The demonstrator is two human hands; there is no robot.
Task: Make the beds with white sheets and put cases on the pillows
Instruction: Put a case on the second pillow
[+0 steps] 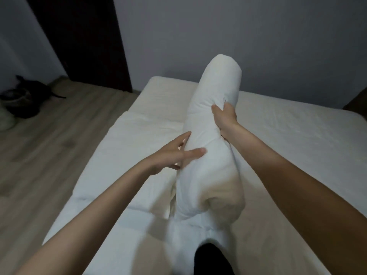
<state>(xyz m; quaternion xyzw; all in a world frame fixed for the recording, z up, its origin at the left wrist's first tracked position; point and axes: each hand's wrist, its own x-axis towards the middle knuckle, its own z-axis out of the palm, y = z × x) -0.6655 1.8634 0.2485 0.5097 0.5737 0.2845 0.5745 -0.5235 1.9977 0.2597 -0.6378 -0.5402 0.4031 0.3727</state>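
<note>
With the right hand gripping the pillow and the left hand flat (fingers spread), the case could slip off.

Fingers of the right hand lie hidden behind the pillow.

- Bed: cream mattress surface, lightly creased, far edge against the wall.
- White quilt: folded, lying flat on the bed's left half, reaching its left edge.
- Pillow: on end above the bed's middle; contact with the bed cannot be told.
- Floor: wood-pattern boards; dark bundle lying on it near the left wall.
</note>
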